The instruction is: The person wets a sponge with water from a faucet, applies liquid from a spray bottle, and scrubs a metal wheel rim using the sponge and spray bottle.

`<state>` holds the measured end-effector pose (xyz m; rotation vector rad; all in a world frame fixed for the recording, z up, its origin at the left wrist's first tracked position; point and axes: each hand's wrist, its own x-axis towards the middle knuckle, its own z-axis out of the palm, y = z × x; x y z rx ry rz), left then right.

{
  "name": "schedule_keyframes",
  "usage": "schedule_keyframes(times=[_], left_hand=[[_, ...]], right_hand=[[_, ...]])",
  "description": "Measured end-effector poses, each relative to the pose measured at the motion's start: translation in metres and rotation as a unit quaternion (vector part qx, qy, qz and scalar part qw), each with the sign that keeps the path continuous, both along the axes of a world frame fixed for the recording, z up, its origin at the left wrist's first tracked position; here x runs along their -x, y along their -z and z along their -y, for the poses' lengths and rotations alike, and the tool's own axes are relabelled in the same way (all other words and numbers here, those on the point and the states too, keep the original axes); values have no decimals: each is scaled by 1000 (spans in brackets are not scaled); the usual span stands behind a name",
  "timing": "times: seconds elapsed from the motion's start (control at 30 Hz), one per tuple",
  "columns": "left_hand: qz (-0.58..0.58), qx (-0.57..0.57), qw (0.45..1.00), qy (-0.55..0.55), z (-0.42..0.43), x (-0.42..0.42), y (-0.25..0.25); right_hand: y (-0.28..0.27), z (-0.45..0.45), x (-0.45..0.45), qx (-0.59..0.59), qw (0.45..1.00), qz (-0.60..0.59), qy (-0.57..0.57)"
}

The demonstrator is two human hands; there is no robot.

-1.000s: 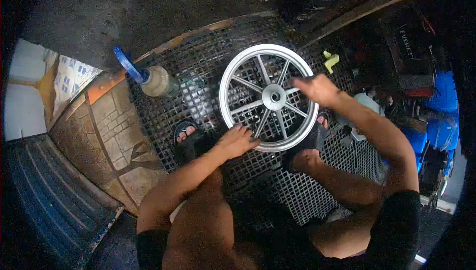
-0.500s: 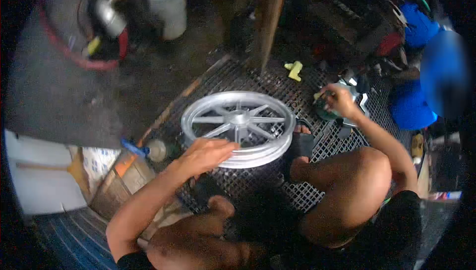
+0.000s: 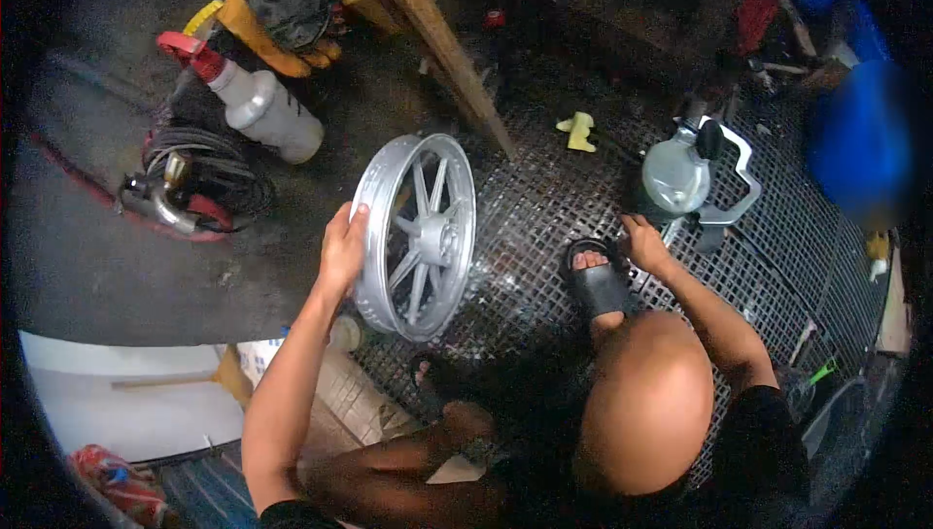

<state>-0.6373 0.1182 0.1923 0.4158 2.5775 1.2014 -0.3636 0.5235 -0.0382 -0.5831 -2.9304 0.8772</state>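
Observation:
My left hand [image 3: 342,249] grips the outer edge of a silver spoked wheel rim [image 3: 432,238], thumb on the near side. The rim stands tilted up on its edge over the black grating, its open face turned to the right. My right hand [image 3: 645,243] is low beside a rounded, pale-green glossy container [image 3: 677,176]. Its fingers are curled, and whatever they hold is hidden. Against the container sits a silver metal bracket [image 3: 743,174] with a black knob.
Black grating [image 3: 525,208] covers the floor under my sandalled foot [image 3: 595,281]. A yellow fitting [image 3: 579,131] lies beyond the rim. A spray bottle [image 3: 258,106], a coiled hose [image 3: 209,174] and a wooden post [image 3: 437,34] stand to the left and ahead. Blue containers [image 3: 860,140] are at right.
The rim has gone from lying nearly flat to tilted up on edge, shifting left with my left hand. My right hand has moved down from over the container to beside it. The view has turned.

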Motion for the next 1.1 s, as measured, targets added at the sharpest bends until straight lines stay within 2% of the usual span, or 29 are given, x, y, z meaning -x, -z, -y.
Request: schedule_keyframes(times=[0.03, 0.07, 0.1, 0.17, 0.2, 0.27, 0.3, 0.33, 0.37, 0.4, 0.43, 0.53, 0.6, 0.7, 0.8, 0.83, 0.9, 0.97, 1.07, 1.1], left_hand=[[29, -5, 999, -26, 4, 6, 2], [-3, 8, 1000, -18, 5, 6, 3], [-32, 22, 999, -9, 7, 2, 5], [-72, 62, 995, -3, 10, -9, 7], [-128, 65, 990, 0, 1, -29, -3], [-170, 110, 978, 43, -8, -65, -18], [-126, 114, 984, 54, -2, -80, -17], [-160, 188, 966, 71, 0, -99, -16], [-105, 233, 962, 101, 10, -114, -13], [-154, 282, 930, 179, 21, -131, -9], [-8, 187, 956, 225, 41, -140, 4], [-20, 282, 874, 396, 56, -166, 23], [-164, 226, 831, 481, 67, -179, 58], [-50, 378, 762, 524, 57, -194, 98], [-57, 384, 749, 536, 39, -189, 130], [-1, 389, 768, 508, 32, -190, 136], [75, 418, 790, 441, 6, -187, 140], [114, 400, 817, 399, -3, -190, 145], [46, 333, 847, 412, 23, -192, 198], [-18, 329, 841, 428, 44, -196, 235]], right_hand=[[-7, 2, 15, 6, 1000, 2, -15], [-9, -1, 29, 11, 1000, 6, -28], [-1, -2, 46, 11, 996, -70, -61], [11, -5, 85, 19, 996, -70, -55], [15, -8, 106, 19, 996, -70, -49], [33, -21, 147, -6, 997, -76, -15], [29, -24, 162, -31, 997, -64, 10], [26, -29, 175, -56, 997, -51, 33], [36, -39, 187, -88, 994, -43, 49], [52, -47, 201, -119, 990, -35, 64], [65, -55, 214, -151, 985, -29, 80], [91, -81, 232, -217, 976, 7, 24], [93, -86, 236, -206, 978, 19, -1], [64, -81, 232, -119, 992, 33, 8], [58, -81, 223, 7, 997, -11, 72], [58, -83, 222, 49, 993, -36, 97], [105, -96, 232, -65, 987, -128, 78], [107, -97, 237, -121, 982, -136, 42], [59, -95, 226, -108, 993, -42, 5], [52, -94, 224, -93, 995, -19, 13]])
